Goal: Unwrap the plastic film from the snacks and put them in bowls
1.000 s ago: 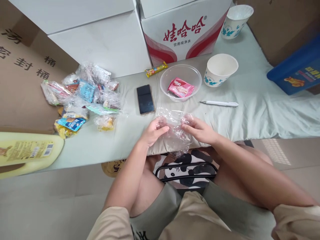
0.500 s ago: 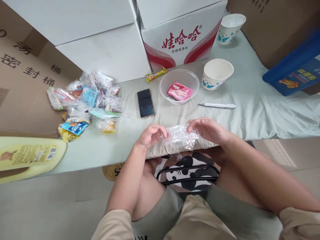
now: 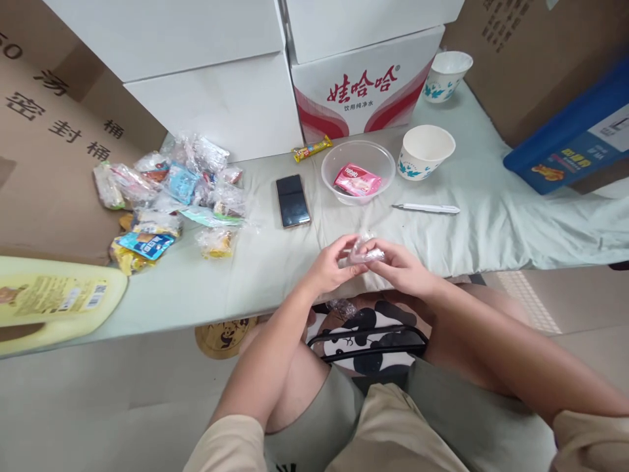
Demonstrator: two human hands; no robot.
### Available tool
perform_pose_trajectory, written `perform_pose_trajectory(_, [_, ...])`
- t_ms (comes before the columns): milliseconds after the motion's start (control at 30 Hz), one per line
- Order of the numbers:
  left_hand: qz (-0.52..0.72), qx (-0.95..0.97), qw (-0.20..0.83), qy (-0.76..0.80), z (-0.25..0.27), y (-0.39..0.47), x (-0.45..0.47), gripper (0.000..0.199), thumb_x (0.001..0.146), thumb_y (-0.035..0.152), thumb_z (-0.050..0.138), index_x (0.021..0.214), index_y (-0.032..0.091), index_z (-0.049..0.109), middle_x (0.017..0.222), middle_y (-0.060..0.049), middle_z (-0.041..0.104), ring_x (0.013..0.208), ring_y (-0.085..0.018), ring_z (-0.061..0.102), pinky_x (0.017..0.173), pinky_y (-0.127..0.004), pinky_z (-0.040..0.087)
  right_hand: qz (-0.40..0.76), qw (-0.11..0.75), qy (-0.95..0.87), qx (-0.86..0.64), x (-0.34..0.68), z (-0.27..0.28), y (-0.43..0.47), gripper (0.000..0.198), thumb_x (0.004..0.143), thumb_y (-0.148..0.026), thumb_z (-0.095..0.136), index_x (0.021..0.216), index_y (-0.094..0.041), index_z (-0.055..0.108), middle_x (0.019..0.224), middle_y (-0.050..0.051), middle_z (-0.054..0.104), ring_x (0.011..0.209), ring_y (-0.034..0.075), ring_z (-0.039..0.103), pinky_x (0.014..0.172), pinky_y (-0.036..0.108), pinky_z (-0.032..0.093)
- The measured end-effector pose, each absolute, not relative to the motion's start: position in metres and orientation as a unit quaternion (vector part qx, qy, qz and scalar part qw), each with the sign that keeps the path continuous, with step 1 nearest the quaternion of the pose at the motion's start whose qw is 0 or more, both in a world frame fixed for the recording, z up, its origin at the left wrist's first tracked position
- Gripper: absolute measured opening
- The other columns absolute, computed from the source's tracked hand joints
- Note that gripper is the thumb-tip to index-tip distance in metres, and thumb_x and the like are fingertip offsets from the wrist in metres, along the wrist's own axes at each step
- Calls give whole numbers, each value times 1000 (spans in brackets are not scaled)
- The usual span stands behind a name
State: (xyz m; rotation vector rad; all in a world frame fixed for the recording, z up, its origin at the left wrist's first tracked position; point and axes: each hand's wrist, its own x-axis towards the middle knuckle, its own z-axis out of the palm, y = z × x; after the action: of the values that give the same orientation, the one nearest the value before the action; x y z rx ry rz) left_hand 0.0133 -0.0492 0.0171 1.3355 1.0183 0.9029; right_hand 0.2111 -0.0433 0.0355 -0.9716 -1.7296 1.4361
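Soft light, faint shadows, stretched edges

The one view, a head camera, looks out from the person's own eye level, facing forward and steeply down—the beige shirt point(image 3: 381, 432) and grey-green shorts point(image 3: 472, 406) lie closest, along the bottom edge. The left hand point(image 3: 333, 267) and right hand point(image 3: 401, 267) sit near mid-frame, within arm's reach. Farther off, the cloth-covered tabletop point(image 3: 265, 278) crosses the picture slightly aslant, and white cartons point(image 3: 211, 108) behind it run out of the top—a wide view, taking in floor point(image 3: 98, 393) at lower left.
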Motion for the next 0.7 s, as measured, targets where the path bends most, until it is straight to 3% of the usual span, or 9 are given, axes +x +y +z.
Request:
perform_pose_trajectory(100, [393, 545, 620, 406, 22, -52, 19, 42, 78, 53, 78, 100, 18, 74, 96, -7, 71, 89, -21, 65, 82, -33, 51, 541, 375, -617, -431, 206, 37, -50, 35, 87, -47, 70, 108, -22, 58, 93, 4, 66, 85, 18, 64, 78, 34, 52])
perform_pose_trajectory(200, [408, 530, 648, 365, 25, -50, 19, 36, 79, 52, 78, 89, 18, 76, 102, -8, 68, 89, -18, 64, 80, -31, 51, 492, 406, -618, -461, 207, 35, -51, 49, 76, -46, 81, 111, -23, 56, 98, 5, 65, 88, 18, 62, 76, 33, 52])
perform_pose_trajectory(333, [455, 478, 640, 393, 22, -43, 15, 41, 75, 43, 81, 109, 22, 71, 102, -5, 64, 99, -18, 63, 85, -29, 51, 473, 370, -640, -479, 229, 48, -25, 32, 78, -46, 76, 88, -22, 57, 74, -1, 59, 64, 14, 55, 58, 29, 45])
perform_pose_trajectory(433, [468, 470, 609, 434, 19, -36, 10, 37, 80, 41, 73, 111, 21, 67, 102, -5, 64, 103, -19, 62, 89, -29, 50, 260, 402, -641, -600, 260, 76, 31, 23, 75, -27, 78, 76, -21, 56, 63, -4, 54, 58, 9, 46, 57, 29, 36])
perform_pose_trajectory(533, [450, 483, 604, 447, 20, -29, 6, 27, 83, 41, 65, 99, 19, 67, 96, -4, 65, 95, -17, 61, 87, -30, 49, 72, 343, -648, -676, 284, 100, 109, 20, 75, -21, 71, 65, -15, 55, 72, 1, 67, 77, 13, 58, 66, 35, 33])
perform_pose_trajectory(633, [429, 492, 604, 457, 21, -23, 5, 24, 83, 40, 65, 91, 18, 66, 86, -3, 64, 85, -16, 60, 81, -29, 48, 144, 243, -657, -699, 289, 99, 177, 30, 80, -19, 57, 53, -9, 55, 85, 5, 74, 92, 13, 67, 63, 33, 32])
perform_pose_trajectory(700, [419, 497, 604, 460, 21, -19, 7, 24, 82, 41, 65, 88, 18, 65, 81, -2, 64, 81, -16, 59, 78, -29, 47, 212, 222, -651, -694, 284, 86, 205, 33, 76, -9, 59, 44, -6, 53, 79, 6, 76, 83, 7, 68, 56, 25, 28])
